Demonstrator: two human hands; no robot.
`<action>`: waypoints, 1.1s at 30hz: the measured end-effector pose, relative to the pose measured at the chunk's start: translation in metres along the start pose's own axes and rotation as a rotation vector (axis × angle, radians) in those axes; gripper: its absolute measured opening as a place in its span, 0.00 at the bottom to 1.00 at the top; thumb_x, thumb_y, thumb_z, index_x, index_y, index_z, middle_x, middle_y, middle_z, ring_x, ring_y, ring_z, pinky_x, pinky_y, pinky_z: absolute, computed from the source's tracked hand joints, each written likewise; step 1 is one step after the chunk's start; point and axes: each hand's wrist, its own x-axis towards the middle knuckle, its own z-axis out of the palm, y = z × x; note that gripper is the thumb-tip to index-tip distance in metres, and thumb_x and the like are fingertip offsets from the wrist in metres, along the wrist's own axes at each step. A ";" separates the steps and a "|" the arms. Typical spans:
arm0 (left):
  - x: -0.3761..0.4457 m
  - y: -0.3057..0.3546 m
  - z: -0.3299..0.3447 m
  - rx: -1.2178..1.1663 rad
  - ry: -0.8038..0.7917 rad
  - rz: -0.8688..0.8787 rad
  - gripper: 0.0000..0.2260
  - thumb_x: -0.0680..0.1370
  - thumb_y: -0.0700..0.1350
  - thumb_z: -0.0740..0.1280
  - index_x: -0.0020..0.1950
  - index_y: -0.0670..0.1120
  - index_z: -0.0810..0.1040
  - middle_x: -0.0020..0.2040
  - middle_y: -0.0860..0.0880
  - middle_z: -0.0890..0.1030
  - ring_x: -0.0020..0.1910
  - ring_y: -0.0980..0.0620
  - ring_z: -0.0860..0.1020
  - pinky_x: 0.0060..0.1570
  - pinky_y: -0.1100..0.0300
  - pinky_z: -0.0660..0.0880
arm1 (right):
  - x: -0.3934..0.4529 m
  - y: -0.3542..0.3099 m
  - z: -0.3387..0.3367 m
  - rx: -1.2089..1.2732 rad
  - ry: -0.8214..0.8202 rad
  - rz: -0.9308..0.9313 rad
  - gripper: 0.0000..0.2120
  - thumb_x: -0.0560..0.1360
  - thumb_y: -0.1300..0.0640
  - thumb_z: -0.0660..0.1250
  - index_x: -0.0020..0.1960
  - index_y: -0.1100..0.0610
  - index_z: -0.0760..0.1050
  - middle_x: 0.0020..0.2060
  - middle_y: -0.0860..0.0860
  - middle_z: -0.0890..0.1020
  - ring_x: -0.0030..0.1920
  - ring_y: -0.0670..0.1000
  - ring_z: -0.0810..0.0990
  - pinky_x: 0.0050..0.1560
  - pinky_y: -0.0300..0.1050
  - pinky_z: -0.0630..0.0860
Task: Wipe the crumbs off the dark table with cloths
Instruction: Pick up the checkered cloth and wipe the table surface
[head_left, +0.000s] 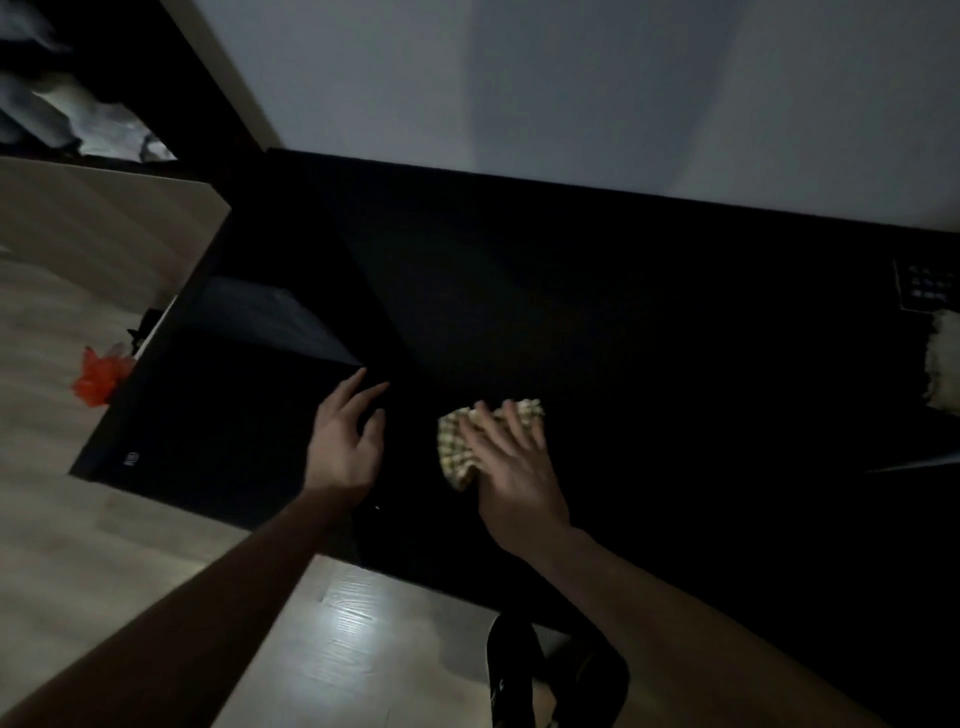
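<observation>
The dark table (649, 322) fills the middle of the view, against a pale wall. A yellow checked cloth (454, 441) lies on its near left part. My right hand (511, 462) lies flat on the cloth with fingers spread, pressing it onto the tabletop. My left hand (348, 441) rests at the table's left edge, fingers apart and holding nothing. The room is dim and no crumbs can be made out on the surface.
A second pale cloth (943, 364) lies at the right edge of the view, beside a dark keypad-like object (922, 291). A black box (218, 395) stands on the floor left of the table, an orange bag (98, 376) beyond it. My shoe (511, 670) shows below.
</observation>
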 end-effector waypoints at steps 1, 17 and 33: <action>-0.001 -0.015 -0.013 0.044 0.020 -0.052 0.22 0.77 0.52 0.60 0.68 0.49 0.78 0.75 0.48 0.70 0.75 0.46 0.66 0.76 0.50 0.61 | 0.006 -0.019 0.012 0.019 0.011 -0.051 0.32 0.72 0.57 0.60 0.77 0.51 0.70 0.79 0.50 0.68 0.81 0.62 0.60 0.81 0.63 0.49; -0.080 0.041 0.019 0.335 -0.283 0.176 0.33 0.73 0.58 0.63 0.78 0.52 0.63 0.80 0.47 0.58 0.80 0.44 0.55 0.77 0.46 0.58 | -0.236 0.048 -0.036 0.157 -0.320 0.087 0.25 0.82 0.35 0.37 0.75 0.29 0.59 0.79 0.37 0.60 0.80 0.36 0.51 0.82 0.40 0.49; -0.108 0.123 0.059 0.433 -0.495 0.088 0.45 0.71 0.61 0.72 0.80 0.55 0.50 0.82 0.48 0.46 0.81 0.43 0.45 0.77 0.38 0.56 | -0.136 0.140 -0.096 -0.158 0.108 0.422 0.33 0.77 0.62 0.58 0.81 0.52 0.61 0.83 0.51 0.58 0.83 0.60 0.53 0.82 0.61 0.47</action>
